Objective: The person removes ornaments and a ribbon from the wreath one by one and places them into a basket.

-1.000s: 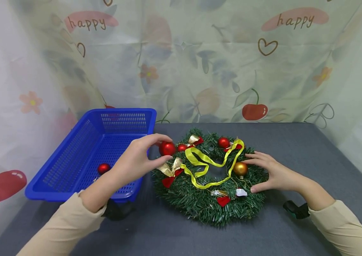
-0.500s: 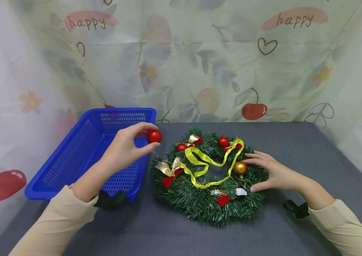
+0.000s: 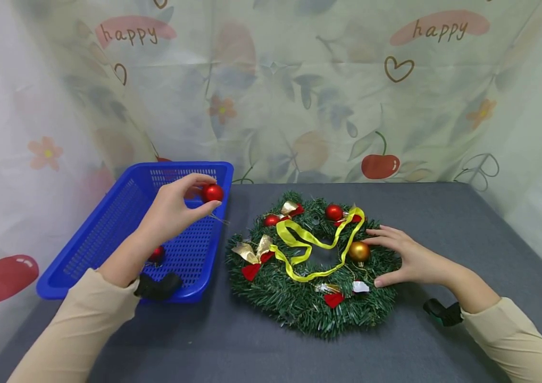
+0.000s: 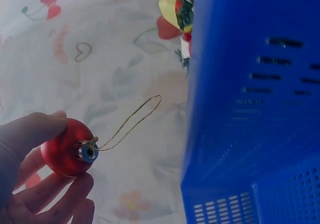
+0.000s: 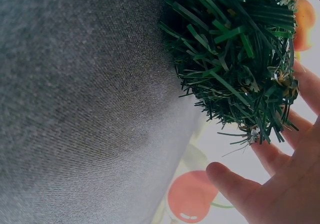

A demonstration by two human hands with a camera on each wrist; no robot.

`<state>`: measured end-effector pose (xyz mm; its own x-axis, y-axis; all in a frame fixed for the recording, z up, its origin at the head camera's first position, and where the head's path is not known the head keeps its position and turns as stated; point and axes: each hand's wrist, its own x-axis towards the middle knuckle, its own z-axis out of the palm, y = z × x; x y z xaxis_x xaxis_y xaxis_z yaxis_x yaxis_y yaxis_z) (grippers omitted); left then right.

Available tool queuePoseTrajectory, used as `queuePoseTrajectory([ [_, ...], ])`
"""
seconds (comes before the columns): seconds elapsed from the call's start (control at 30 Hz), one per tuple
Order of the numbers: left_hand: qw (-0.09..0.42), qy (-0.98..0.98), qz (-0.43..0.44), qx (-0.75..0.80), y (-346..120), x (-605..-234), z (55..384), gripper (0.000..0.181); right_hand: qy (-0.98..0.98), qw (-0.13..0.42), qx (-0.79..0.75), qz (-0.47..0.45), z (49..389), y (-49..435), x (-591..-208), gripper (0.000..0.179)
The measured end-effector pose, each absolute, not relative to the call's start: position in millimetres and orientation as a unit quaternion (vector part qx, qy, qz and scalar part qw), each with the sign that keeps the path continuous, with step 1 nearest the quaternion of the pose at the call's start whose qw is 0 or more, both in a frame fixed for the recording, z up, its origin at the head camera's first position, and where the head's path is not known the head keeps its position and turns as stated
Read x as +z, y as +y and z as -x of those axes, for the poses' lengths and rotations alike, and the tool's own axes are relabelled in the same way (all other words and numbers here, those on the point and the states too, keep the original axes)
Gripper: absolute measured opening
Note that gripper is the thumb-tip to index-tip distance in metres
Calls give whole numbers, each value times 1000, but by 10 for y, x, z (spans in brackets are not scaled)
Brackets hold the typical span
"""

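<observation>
A shiny red Christmas ball (image 3: pixel 213 193) is pinched between the thumb and fingers of my left hand (image 3: pixel 175 209), above the right side of the blue basket (image 3: pixel 225 173). In the left wrist view, a gold string loop (image 4: pixel 135 119) dangles free from the ball's metal cap. My right hand (image 3: pixel 411 258) lies at the right edge of the green wreath (image 3: pixel 299 314), fingers spread and relaxed against its needles. On the wreath sit a gold ball (image 3: pixel 359 251), red balls, red-and-gold bows (image 3: pixel 253 258) and a loose yellow ribbon (image 3: pixel 316 275).
Inside the basket lies another red ball (image 3: pixel 157 254), partly hidden by my left wrist. A grey cloth (image 3: pixel 232 346) covers the table. Behind it hangs a printed curtain (image 3: pixel 275 96). A black wrist strap (image 3: pixel 158 286) crosses the basket's front rim in view.
My left hand has carried the red ball from the wreath's left edge up and left, over the basket. The right hand and the wreath have stayed put.
</observation>
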<state>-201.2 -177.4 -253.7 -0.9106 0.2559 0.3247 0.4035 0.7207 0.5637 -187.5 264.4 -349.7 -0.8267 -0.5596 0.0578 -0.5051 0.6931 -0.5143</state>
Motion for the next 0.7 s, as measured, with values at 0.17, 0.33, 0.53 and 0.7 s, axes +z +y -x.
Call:
queuePoseTrajectory([
  [0.17,111,-924,168,-324,-1855,-2548,2077,40,919,52,-262,291,1883,2649,-3504,75],
  [0.33,111,-928,159,-320,-1928,-2558,2126,40,917,50,-263,295,1887,2652,-3511,75],
  [0.53,107,-930,153,-318,-2008,-2564,2188,40,918,53,-262,293,1889,2652,-3505,75],
  [0.7,99,-932,143,-318,-2080,-2575,2252,41,919,56,-261,290,1890,2653,-3498,75],
])
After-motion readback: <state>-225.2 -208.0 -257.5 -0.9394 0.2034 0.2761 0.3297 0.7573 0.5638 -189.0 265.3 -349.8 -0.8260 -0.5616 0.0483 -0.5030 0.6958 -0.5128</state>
